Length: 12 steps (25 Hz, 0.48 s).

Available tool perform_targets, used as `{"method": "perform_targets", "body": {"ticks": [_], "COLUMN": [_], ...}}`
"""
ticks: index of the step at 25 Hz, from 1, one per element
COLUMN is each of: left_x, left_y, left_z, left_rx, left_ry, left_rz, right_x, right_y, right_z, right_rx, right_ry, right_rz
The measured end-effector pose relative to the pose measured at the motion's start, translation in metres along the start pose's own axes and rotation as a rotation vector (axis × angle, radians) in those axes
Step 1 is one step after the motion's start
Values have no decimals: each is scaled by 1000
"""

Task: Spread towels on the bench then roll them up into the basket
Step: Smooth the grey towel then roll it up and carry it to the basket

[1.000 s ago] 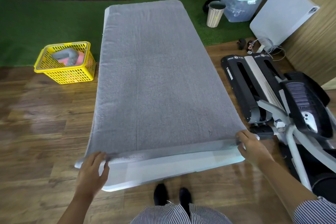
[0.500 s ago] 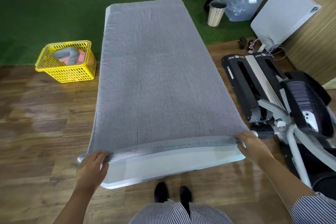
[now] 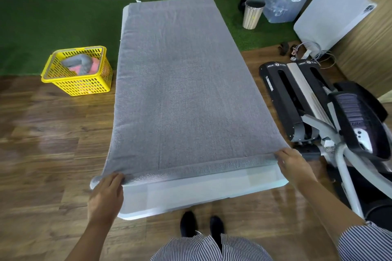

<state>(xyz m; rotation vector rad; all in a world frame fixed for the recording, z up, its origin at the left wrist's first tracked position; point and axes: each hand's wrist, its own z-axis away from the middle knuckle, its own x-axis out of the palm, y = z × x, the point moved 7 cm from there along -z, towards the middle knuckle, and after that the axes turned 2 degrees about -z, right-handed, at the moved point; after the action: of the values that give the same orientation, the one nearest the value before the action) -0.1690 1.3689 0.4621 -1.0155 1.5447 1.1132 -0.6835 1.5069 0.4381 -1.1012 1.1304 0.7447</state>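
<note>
A large grey towel (image 3: pixel 182 91) lies spread flat along the white bench (image 3: pixel 201 193), covering nearly all of it. Its near edge is turned over into a thin roll. My left hand (image 3: pixel 106 193) grips the left end of that roll, fingers curled over it. My right hand (image 3: pixel 293 164) grips the right end at the bench corner. A yellow basket (image 3: pixel 80 85) stands on the floor left of the bench, holding a rolled grey towel (image 3: pixel 78 62) and a pink one (image 3: pixel 94 65).
An elliptical trainer (image 3: pixel 322 112) stands close to the right of the bench. Beyond it are a slatted bin (image 3: pixel 253 14), a clear storage box (image 3: pixel 282 0) and a white panel (image 3: pixel 331 12) against the wall. Green turf (image 3: pixel 53 27) lies behind; my shoes (image 3: pixel 201 224) are at the bench's near end.
Both hands have pushed the towel's near edge forward, turning the flat hem into a small roll; more of the white bench end shows in front of it.
</note>
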Motion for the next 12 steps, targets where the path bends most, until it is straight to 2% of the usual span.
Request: {"method": "perform_targets", "body": {"ticks": [4, 12], "left_x": [13, 8], "left_y": [0, 2], "left_z": [-2, -9], "left_rx": [68, 71], "left_ry": [-74, -75], "left_rz": [-19, -110], "right_x": [2, 5], "right_y": [2, 8], "right_z": [0, -7], "right_rx": [87, 63], "right_ry": [-85, -136], "right_rz": [-55, -6]}}
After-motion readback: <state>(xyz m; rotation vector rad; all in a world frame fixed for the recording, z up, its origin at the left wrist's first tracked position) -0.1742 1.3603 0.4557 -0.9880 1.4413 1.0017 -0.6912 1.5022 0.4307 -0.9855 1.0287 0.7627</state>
